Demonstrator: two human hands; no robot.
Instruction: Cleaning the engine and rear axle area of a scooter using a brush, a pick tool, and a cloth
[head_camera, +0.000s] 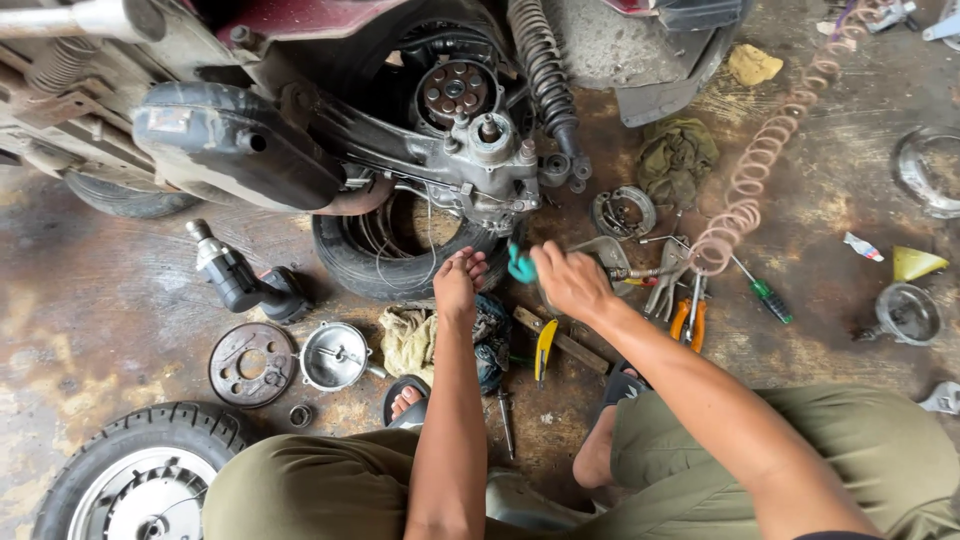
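The right hand (570, 282) grips a teal tool (521, 265) just below the hub (490, 135), the left hand (458, 285) rests loosely open beside it, and a slip could send knuckles into the spring (545, 70).

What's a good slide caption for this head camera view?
Squatting mechanic's right hand holds a teal tool beside the left hand, below a scooter's exposed rear hub.

One head-worn camera looks steeply down — close over the person's own arms and knees — toward the scooter's stripped rear hub (480, 150) on the stained floor (80, 300).
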